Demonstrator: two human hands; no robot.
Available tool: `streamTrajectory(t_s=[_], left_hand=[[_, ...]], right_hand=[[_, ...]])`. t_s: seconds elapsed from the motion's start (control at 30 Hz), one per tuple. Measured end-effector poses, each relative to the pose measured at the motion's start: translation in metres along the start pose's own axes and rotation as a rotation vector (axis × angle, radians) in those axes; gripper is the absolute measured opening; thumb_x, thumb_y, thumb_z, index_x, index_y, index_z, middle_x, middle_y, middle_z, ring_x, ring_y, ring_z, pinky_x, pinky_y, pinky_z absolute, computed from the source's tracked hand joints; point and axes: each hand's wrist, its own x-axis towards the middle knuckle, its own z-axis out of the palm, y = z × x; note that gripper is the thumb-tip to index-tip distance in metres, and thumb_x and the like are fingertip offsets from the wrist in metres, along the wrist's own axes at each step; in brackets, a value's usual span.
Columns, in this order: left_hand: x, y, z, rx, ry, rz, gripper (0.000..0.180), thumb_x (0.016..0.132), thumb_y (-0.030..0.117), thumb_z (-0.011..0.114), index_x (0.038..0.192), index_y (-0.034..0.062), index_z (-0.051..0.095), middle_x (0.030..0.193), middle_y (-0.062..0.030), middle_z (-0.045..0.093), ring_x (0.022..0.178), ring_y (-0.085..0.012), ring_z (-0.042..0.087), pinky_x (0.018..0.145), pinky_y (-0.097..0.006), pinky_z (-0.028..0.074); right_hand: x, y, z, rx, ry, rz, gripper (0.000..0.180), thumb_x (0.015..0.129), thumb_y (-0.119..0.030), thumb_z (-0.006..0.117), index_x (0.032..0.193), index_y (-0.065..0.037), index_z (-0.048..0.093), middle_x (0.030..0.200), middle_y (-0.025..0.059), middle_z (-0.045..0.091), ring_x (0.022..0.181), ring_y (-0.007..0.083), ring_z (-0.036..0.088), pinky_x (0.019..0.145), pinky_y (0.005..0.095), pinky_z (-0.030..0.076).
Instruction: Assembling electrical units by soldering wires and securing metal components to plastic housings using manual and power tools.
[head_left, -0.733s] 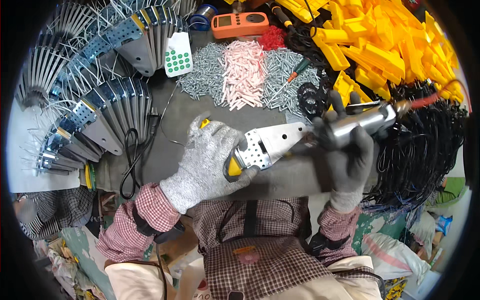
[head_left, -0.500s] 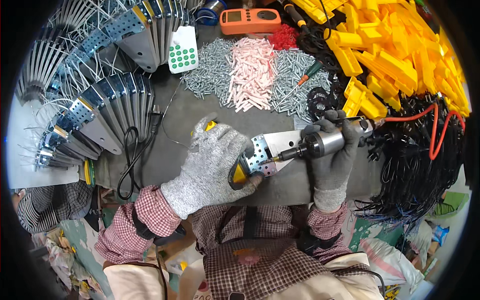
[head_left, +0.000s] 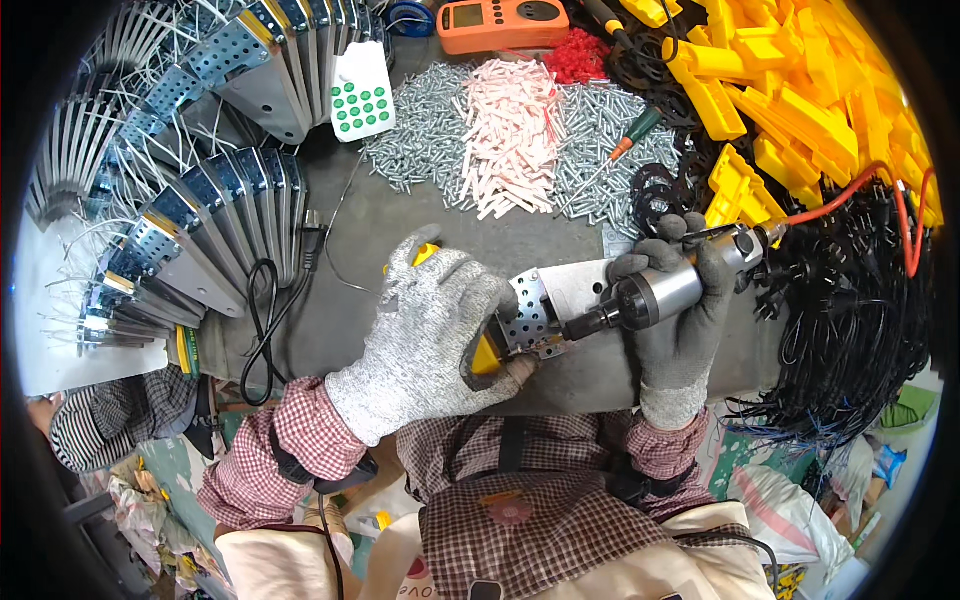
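My left hand [head_left: 425, 345], in a grey knitted glove, grips a yellow-handled metal piece. Its yellow plastic part [head_left: 486, 356] shows below my fingers, and another bit of yellow shows above them. From it a perforated metal plate [head_left: 530, 306] and a smooth silver plate [head_left: 578, 284] stick out to the right. In my gloved right hand [head_left: 676, 365] is a silver air screwdriver [head_left: 664, 297] with a red hose [head_left: 838, 206]. The driver points left, its dark nose close to the lower edge of the perforated plate. I cannot tell whether its tip touches a screw.
Heaps of silver screws [head_left: 415, 130] and pale pink sleeves [head_left: 510, 140] lie beyond my hands, near an orange meter [head_left: 500, 25]. Yellow plastic shells [head_left: 800, 120] and black cords [head_left: 830, 345] crowd the right side. Fanned metal assemblies [head_left: 220, 215] and a black plug cord [head_left: 265, 330] lie left.
The driver's nose has shifted down and is tilted more along the plate's lower edge. The whole view has moved slightly. Both hands keep their hold.
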Motion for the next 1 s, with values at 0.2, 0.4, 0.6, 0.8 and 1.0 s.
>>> streamTrajectory(t_s=[0.2, 0.4, 0.6, 0.8, 1.0], left_hand=[[0.001, -0.001, 0.002, 0.001, 0.018, -0.025, 0.051, 0.061, 0.041, 0.083, 0.096, 0.0081, 0.065, 0.093, -0.0085, 0.064, 0.096, -0.0334, 0.062, 0.111, -0.061, 0.032], [0.001, -0.001, 0.001, -0.005, -0.006, -0.023, 0.051, 0.066, 0.043, 0.081, 0.099, 0.0067, 0.065, 0.094, -0.0109, 0.063, 0.097, -0.0337, 0.062, 0.112, -0.061, 0.032], [0.002, 0.006, 0.002, 0.053, -0.009, -0.026, 0.061, 0.069, 0.053, 0.080, 0.103, 0.0043, 0.065, 0.095, -0.0134, 0.060, 0.102, -0.0343, 0.060, 0.114, -0.064, 0.029], [0.006, 0.008, -0.002, 0.057, -0.087, -0.040, 0.068, 0.072, 0.061, 0.078, 0.104, 0.0026, 0.066, 0.094, -0.0144, 0.058, 0.101, -0.0339, 0.060, 0.115, -0.062, 0.027], [0.009, 0.009, -0.005, 0.046, -0.078, -0.042, 0.059, 0.068, 0.058, 0.081, 0.093, 0.0070, 0.063, 0.089, -0.0095, 0.059, 0.097, -0.0325, 0.060, 0.116, -0.062, 0.028]], right_hand=[[0.000, 0.001, -0.002, -0.040, 0.000, -0.012, 0.028, 0.098, -0.012, 0.059, 0.125, -0.012, 0.053, 0.113, 0.0070, 0.058, 0.093, 0.0171, 0.060, 0.094, 0.0450, 0.048], [-0.001, 0.003, 0.003, -0.064, 0.033, -0.004, 0.027, 0.098, -0.014, 0.060, 0.124, -0.012, 0.053, 0.110, 0.0060, 0.058, 0.093, 0.0170, 0.060, 0.094, 0.0448, 0.048], [-0.004, 0.012, 0.001, 0.004, -0.027, -0.004, 0.017, 0.099, -0.016, 0.060, 0.116, -0.014, 0.057, 0.099, 0.0035, 0.058, 0.089, 0.0167, 0.057, 0.092, 0.0432, 0.048], [-0.010, 0.015, 0.015, -0.170, -0.003, -0.054, 0.039, 0.097, -0.020, 0.064, 0.132, -0.013, 0.052, 0.112, 0.0069, 0.058, 0.094, 0.0173, 0.058, 0.095, 0.0450, 0.048], [-0.010, 0.015, 0.019, -0.290, 0.031, -0.076, 0.058, 0.099, -0.022, 0.058, 0.150, -0.014, 0.032, 0.143, 0.0199, 0.049, 0.127, 0.0351, 0.054, 0.106, 0.0628, 0.045]])
